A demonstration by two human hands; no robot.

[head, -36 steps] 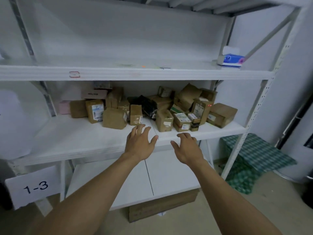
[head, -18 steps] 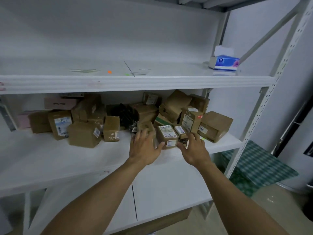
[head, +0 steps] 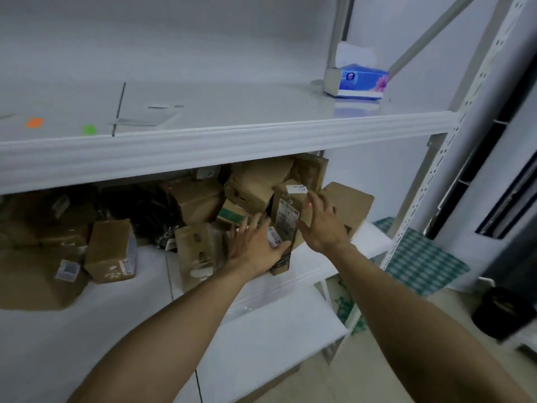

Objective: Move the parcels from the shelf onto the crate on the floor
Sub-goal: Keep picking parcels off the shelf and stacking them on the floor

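Parcels point(head: 200, 200) crowd the shelf's point(head: 139, 301) front edge; left grip point(head: 255, 250) and right grip point(head: 322, 226), fingers spread, flank a tall labelled parcel point(head: 286, 218).

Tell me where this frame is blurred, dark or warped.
Head view: motion blur smears the right hand and the parcels at far left; shadow under the upper shelf darkens the pile's back; wide-angle distortion slants the upright post; the tissue box is fairly sharp.
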